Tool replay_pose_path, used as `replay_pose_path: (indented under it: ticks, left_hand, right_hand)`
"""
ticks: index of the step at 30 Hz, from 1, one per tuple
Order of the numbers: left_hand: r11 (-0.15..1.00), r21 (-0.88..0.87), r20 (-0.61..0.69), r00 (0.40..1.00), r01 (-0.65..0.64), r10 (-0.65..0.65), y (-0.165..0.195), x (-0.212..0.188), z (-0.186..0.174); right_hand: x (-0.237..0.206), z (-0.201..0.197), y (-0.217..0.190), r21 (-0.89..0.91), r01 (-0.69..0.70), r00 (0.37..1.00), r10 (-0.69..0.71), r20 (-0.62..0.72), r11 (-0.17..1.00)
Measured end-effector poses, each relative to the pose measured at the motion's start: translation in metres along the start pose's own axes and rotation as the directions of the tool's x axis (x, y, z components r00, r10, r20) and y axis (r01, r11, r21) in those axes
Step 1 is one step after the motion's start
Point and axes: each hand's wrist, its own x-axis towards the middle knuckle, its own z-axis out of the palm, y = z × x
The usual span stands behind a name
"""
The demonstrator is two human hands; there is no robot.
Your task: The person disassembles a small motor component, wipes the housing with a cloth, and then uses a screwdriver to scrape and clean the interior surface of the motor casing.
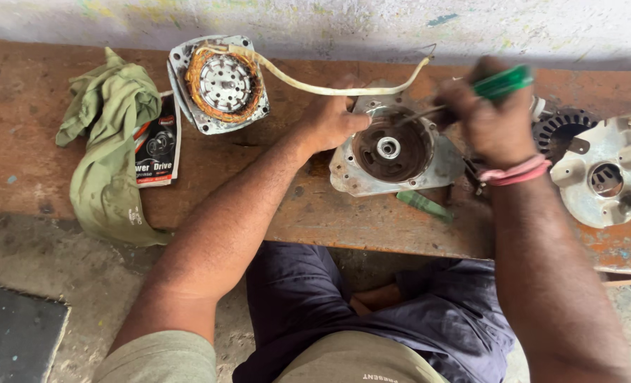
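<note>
The right hand [491, 117] is closed in a fist around the green handle of a screwdriver [471, 96], a pink band around its wrist. The tool's long axis runs on a shallow slant: handle up and to the right near the wall, thin shaft pointing down and to the left, with the tip reaching into the bowl of the round metal motor housing [393, 152]. The left hand [330, 120] grips the upper left rim of that housing, fingers curled over the edge, thumb side toward the bowl. The housing lies open side up on the rusty brown workbench [273, 206], near its middle, a small bearing showing at its centre. A cream-coloured wire [308, 85] arcs over it toward a copper-wound stator [221, 84] that lies farther left by the wall. Left of that are a small printed packet [156, 142] and a crumpled green cloth [106, 142]. Just below the housing lies a small green piece [424, 206]. To the right, a pale metal end plate [602, 174] rests near the bench edge.
</note>
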Motion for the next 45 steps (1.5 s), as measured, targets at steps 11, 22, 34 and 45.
replay_pose_path:
  ticks: [11, 22, 34, 45]
  left_hand:
    - [0.999, 0.044, -0.015, 1.0, 0.027, -0.026, 0.005, -0.001, 0.001]
    - [0.996, 0.05, -0.025, 0.997, -0.076, 0.077, -0.005, 0.003, 0.004]
    - [0.998, 0.032, -0.006, 0.999, -0.052, 0.052, -0.003, 0.003, 0.004]
    - [0.995, 0.041, -0.011, 0.996, -0.091, 0.091, -0.005, 0.001, 0.004]
  right_hand:
    - [0.002, -0.005, 0.011, -0.159, 0.178, 0.983, -0.168, 0.074, 0.971]
    - [0.002, -0.01, 0.008, -0.059, -0.029, 0.999, 0.026, -0.046, 0.998]
    - [0.001, -0.008, 0.01, -0.052, 0.06, 0.997, -0.063, -0.047, 0.997]
    - [-0.001, -0.01, 0.021, -0.062, 0.059, 0.998, -0.059, 0.002, 0.996]
